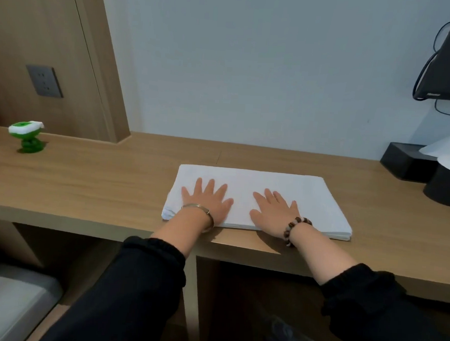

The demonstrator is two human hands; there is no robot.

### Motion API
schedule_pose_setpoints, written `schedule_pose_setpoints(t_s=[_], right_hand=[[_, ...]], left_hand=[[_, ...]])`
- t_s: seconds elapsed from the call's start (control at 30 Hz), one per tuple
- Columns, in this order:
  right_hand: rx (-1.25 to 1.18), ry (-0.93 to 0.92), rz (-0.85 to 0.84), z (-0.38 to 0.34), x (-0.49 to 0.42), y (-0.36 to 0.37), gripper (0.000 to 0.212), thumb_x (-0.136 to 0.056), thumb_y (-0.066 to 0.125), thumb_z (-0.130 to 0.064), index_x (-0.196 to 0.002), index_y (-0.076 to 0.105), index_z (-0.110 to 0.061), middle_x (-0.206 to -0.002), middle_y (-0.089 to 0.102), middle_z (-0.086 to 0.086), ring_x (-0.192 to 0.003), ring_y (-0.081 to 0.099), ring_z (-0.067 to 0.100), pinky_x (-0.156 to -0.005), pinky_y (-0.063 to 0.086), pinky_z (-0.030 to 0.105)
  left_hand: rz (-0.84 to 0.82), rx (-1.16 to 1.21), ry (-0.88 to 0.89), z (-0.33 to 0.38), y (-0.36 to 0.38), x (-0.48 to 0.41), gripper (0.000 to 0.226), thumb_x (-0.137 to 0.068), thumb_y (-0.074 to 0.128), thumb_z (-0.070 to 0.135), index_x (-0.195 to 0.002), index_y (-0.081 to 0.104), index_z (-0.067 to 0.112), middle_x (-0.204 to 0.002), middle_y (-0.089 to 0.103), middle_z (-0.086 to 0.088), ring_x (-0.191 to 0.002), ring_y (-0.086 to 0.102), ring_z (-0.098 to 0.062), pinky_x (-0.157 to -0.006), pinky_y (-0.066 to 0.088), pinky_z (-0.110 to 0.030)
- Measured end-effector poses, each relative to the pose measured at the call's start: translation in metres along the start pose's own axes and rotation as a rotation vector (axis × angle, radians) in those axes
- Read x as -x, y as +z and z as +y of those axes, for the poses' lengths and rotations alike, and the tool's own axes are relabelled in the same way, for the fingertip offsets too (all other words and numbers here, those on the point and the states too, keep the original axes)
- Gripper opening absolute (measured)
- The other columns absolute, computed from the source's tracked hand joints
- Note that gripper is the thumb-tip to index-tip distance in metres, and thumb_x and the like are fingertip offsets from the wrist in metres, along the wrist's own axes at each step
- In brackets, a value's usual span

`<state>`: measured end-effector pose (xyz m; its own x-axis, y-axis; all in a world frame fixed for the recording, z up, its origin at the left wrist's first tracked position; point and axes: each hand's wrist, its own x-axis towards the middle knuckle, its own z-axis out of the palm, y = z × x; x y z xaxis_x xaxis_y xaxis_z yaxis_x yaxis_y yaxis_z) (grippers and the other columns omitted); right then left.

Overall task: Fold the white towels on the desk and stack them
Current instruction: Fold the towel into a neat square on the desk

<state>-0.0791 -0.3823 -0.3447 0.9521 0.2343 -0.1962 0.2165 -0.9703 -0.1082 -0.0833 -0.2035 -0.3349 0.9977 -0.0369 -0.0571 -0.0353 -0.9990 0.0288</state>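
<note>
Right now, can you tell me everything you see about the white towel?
The white towel is a soft-looking cloth folded into a flat, wide rectangle, with several layers showing along its near edge. It lies on the wooden desk, close to the front edge. The left hand and the right hand both rest on it palms down, side by side, with straight, spread fingers. Nothing else touches it.
</note>
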Motion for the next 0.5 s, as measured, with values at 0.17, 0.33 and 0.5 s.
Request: schedule_pose_setpoints(t_s=[0.17, 0.33, 0.5], right_hand=[[-0.203, 0.062, 0.028, -0.010, -0.035, -0.026, 0.056, -0.099, 0.026, -0.033, -0.150, 0.014, -0.013, -0.158, 0.008, 0.010, -0.143, 0.013, 0.031, -0.114, 0.017, 0.051], [-0.047, 0.002, 0.068, -0.031, -0.052, -0.014, 0.056, -0.099, 0.016, -0.043, -0.152, 0.003, -0.031, -0.160, -0.009, -0.003, -0.146, -0.007, 0.021, -0.114, -0.003, 0.053], [-0.044, 0.271, 0.124, 0.047, -0.040, -0.019, 0.060, -0.096, 0.013, -0.053, -0.151, 0.005, -0.032, -0.160, -0.005, -0.004, -0.147, -0.002, 0.020, -0.115, 0.001, 0.053]], left_hand=[[0.004, 0.013, -0.031, -0.004, 0.018, -0.004, 0.058, -0.094, 0.009, 0.054, -0.149, -0.003, 0.037, -0.159, -0.009, 0.008, -0.145, -0.010, -0.023, -0.111, -0.003, -0.059], [0.044, 0.024, -0.052, -0.004, 0.020, -0.004, 0.061, -0.095, 0.011, 0.053, -0.150, -0.001, 0.032, -0.159, -0.008, 0.008, -0.146, -0.008, -0.021, -0.112, -0.001, -0.057], [0.046, 0.040, -0.123, -0.005, 0.020, -0.002, 0.067, -0.090, 0.011, 0.060, -0.150, 0.002, 0.031, -0.159, -0.007, 0.005, -0.146, -0.008, -0.023, -0.112, -0.003, -0.058]])
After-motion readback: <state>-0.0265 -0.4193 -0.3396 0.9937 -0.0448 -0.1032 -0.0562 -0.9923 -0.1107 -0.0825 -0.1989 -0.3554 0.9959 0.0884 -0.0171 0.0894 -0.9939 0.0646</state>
